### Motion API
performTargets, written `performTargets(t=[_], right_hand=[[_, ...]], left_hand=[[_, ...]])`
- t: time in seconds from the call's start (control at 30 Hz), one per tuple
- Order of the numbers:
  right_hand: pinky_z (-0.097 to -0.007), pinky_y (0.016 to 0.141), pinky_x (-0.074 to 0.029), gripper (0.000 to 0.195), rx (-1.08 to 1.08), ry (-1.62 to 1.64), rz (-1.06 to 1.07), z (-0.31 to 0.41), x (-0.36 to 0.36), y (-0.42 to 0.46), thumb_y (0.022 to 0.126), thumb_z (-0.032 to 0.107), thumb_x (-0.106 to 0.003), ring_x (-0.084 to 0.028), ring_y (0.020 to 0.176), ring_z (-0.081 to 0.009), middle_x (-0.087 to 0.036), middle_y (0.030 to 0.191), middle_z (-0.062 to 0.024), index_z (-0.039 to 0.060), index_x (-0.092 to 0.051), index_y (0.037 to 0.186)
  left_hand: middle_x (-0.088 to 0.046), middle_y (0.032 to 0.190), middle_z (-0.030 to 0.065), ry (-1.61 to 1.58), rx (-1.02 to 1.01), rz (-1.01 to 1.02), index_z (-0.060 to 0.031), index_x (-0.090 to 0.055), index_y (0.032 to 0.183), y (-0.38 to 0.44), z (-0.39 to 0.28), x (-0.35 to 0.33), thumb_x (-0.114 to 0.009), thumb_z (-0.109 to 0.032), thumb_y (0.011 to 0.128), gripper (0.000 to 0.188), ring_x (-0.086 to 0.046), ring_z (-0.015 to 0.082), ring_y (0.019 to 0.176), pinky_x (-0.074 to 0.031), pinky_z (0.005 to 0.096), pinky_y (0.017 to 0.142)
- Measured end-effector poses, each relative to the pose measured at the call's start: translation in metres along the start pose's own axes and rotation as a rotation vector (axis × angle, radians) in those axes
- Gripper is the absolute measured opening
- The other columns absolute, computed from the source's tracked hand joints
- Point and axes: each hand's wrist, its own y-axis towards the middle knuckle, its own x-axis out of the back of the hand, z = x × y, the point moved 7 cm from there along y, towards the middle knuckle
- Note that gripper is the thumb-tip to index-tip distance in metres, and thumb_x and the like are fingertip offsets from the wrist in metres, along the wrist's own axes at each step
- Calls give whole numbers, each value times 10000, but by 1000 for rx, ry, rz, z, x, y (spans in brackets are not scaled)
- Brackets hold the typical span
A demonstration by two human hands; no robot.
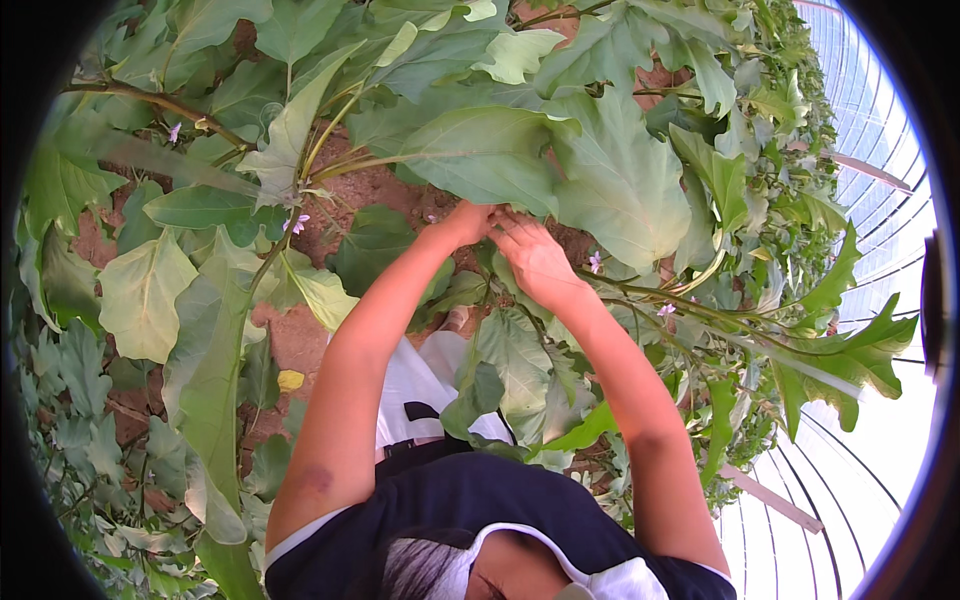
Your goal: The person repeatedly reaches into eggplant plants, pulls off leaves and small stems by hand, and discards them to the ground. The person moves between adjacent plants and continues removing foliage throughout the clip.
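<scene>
My left hand and my right hand meet at the fingertips among leafy eggplant plants. A broad green leaf hangs over them and partly covers the fingers of my left hand. My right hand's fingers lie stretched close together beside the left hand. Whatever may be between the fingertips is hidden. Another large leaf spreads just beyond my right hand. Under my forearms, a drooping leaf hangs in front of my light trousers.
A tall eggplant stem with a pale purple flower rises on the left. To the right, flowering branches reach outward past my forearm. Reddish soil shows between plants. The ribbed greenhouse wall curves along the right.
</scene>
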Motion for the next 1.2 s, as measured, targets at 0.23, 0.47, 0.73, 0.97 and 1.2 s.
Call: performTargets(t=[0.23, 0.47, 0.73, 0.97, 1.2], right_hand=[[-441, 904, -404, 301, -395, -394, 429, -47, -3, 26, 933, 307, -463, -644, 869, -320, -682, 859, -143, 56, -628, 909], [-361, 792, -458, 419, -841, 459, 231, -111, -9, 25, 902, 362, -485, -615, 901, -307, -674, 937, -174, -14, -660, 956], [-444, 923, -377, 397, -1121, 1638, -334, -78, 43, 39, 942, 294, -534, -492, 1095, -241, -535, 1252, -130, 88, -448, 1270], [-421, 1000, -345, 854, -968, 1392, -532, -21, 77, 2, 915, 221, -573, -466, 1226, -259, -468, 1351, -196, 29, 29, 1490], [-356, 959, -411, 737, -948, 1303, -531, 8, 86, -47, 930, 163, -550, -534, 1145, -242, -566, 1227, -188, -3, -79, 1473]], left_hand=[[-638, 1057, 201, -6, 87, 155, -12, -586, 1199, -11, 24, -10, -532, 53, 747, 460, -617, 274, 947, -478, 330, 846], [-480, 1304, 263, 64, 518, -413, 74, -269, 1406, -40, 53, -34, -809, -316, 661, 999, -496, 359, 1193, -434, 426, 963], [-657, 1032, 194, -24, 688, -423, -25, -585, 1152, -11, 117, -63, -758, -375, 690, 604, -634, 365, 945, -510, 449, 792], [-681, 896, 143, 209, 794, -582, -79, -654, 970, -10, 101, -51, -710, -349, 775, 338, -653, 353, 830, -513, 452, 694], [-682, 780, 63, -404, 387, -554, -102, -686, 978, -21, 164, -67, -680, -292, 837, 237, -607, 165, 646, -451, 363, 545]])
